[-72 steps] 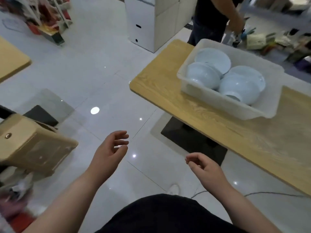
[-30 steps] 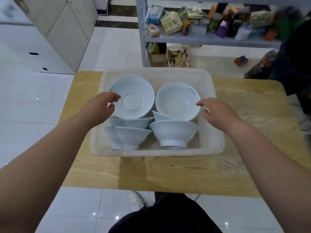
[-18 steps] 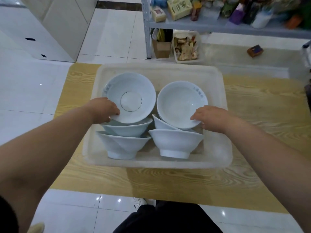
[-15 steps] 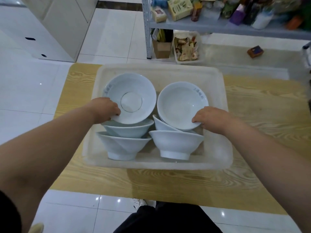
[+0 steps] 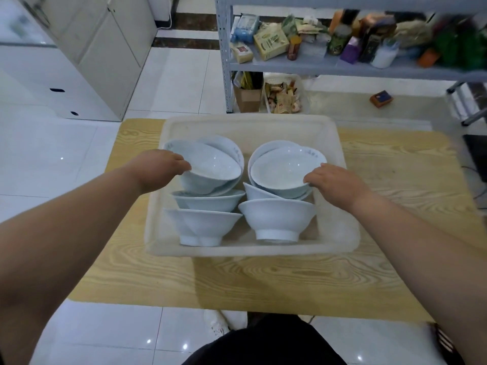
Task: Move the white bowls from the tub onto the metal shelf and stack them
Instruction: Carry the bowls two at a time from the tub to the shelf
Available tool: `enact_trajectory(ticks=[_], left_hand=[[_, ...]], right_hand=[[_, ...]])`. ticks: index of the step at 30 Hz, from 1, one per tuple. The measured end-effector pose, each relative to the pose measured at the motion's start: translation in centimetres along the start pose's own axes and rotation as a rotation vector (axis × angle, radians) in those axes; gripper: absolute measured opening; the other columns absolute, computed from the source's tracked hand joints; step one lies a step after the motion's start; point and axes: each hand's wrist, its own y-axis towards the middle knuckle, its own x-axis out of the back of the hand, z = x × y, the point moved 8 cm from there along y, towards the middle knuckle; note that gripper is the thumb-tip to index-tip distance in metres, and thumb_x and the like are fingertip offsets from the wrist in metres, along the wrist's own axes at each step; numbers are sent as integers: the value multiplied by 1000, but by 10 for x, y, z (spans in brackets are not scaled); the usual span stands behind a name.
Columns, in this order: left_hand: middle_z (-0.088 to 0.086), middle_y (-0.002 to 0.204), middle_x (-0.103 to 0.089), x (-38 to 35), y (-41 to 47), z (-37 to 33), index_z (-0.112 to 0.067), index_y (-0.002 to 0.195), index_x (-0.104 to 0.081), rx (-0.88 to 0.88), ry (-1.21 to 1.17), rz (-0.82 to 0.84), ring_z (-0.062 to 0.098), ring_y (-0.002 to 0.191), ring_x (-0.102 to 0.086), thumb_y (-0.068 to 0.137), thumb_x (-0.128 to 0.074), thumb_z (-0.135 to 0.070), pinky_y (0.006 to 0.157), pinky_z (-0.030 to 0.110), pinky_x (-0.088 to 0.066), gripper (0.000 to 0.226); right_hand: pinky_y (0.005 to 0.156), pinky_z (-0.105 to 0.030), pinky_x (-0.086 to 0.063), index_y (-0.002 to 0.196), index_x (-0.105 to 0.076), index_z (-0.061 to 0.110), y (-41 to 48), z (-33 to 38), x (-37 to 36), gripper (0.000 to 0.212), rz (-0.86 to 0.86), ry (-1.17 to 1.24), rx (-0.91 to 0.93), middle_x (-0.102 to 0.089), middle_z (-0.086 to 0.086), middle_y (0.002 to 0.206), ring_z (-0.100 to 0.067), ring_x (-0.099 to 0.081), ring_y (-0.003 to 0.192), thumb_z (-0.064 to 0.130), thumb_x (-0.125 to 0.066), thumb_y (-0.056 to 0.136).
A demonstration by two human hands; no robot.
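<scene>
Inside the tub [image 5: 250, 120], hands [image 5: 158, 168] [image 5: 336, 181] grip the near rims of two top bowls [image 5: 213, 167] [image 5: 282, 169].

No legible text; print on packages [image 5: 271, 42] on metal shelf [image 5: 316, 66] too blurred.

Wooden table [image 5: 263, 280]; plastic tub [image 5: 253, 250] on top

We see a wooden table [image 5: 263, 280] on a glossy white tiled floor [image 5: 52, 159]; a white cabinet [image 5: 87, 56] stands far left; beyond the table, a cardboard box [image 5: 247, 98] sits just beside a white basket [image 5: 283, 97] of packets; a small brown box [image 5: 381, 98] lies apart to their right; a white shoe [image 5: 217, 322] shows nearest us.
</scene>
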Motion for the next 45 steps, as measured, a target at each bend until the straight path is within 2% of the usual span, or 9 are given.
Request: enact_trajectory(ticks=[8, 10, 14, 18, 20, 22, 25, 40, 45], left_hand=[[0, 102, -71, 57, -45, -3, -21, 114, -67, 72, 1, -258, 31, 86, -66, 85, -53, 1, 61, 32, -46, 39], [1, 95, -71, 74, -64, -4, -18, 110, -69, 93, 6, -344, 32, 80, -66, 82, -56, 5, 56, 28, -36, 38], [3, 86, -72, 102, -110, -14, -15, 102, -71, 109, 5, -478, 32, 68, -65, 77, -64, 7, 52, 26, -31, 33], [1, 84, -71, 111, -167, -23, -17, 98, -71, 207, -30, -557, 31, 66, -63, 78, -69, 5, 53, 24, -25, 30], [0, 87, -71, 105, -199, -27, -18, 100, -70, 292, -67, -565, 31, 70, -63, 80, -68, 3, 54, 26, -28, 29], [1, 89, -71, 94, -233, -33, -17, 100, -71, 387, -92, -560, 33, 74, -65, 79, -68, 3, 56, 27, -31, 30], [4, 85, -71, 76, -284, -50, -15, 98, -71, 549, -129, -529, 33, 73, -64, 76, -67, 8, 57, 28, -33, 32], [10, 82, -71, 1, -541, -251, -11, 94, -74, 1466, -164, -313, 36, 67, -63, 79, -66, 5, 53, 28, -30, 24], [9, 86, -72, -40, -626, -331, -11, 98, -73, 1682, -189, -295, 35, 72, -63, 79, -54, -3, 53, 36, -46, 28]], right_hand=[[68, -35, -43, 103, -65, 20, -32, 31, 53, 23, -158, 92, -181, -67, -3, 106, -28, -60, 101, 9, -48, 92], [65, -33, -40, 104, -65, 18, -47, 45, 73, 25, -239, 74, -181, -68, -3, 104, -29, -60, 99, 5, -48, 91], [61, -35, -46, 105, -67, 17, -70, 80, 110, 26, -392, 47, -157, -69, -3, 96, -29, -60, 89, 2, -53, 89], [56, -31, -38, 98, -67, 19, -81, 115, 125, 26, -499, 14, -75, -68, 1, 87, -26, -56, 82, -2, -56, 88], [61, -28, -36, 99, -68, 18, -81, 134, 127, 26, -543, 17, -8, -69, 0, 86, -26, -57, 81, -3, -60, 87], [71, -32, -45, 102, -70, 15, -77, 155, 127, 26, -588, 36, 83, -70, -2, 89, -27, -61, 83, -4, -63, 86], [91, -36, -46, 102, -72, 11, -68, 188, 124, 27, -631, 90, 282, -72, -5, 91, -29, -63, 86, -1, -53, 88], [94, -43, -48, 101, -71, 10, -95, 412, 81, 35, -474, 291, 1156, -69, -6, 90, -29, -61, 88, -14, -67, 75], [84, -41, -54, 100, -70, 14, -134, 514, 54, 35, -342, 302, 1351, -68, -2, 89, -29, -62, 86, -12, -68, 76]])
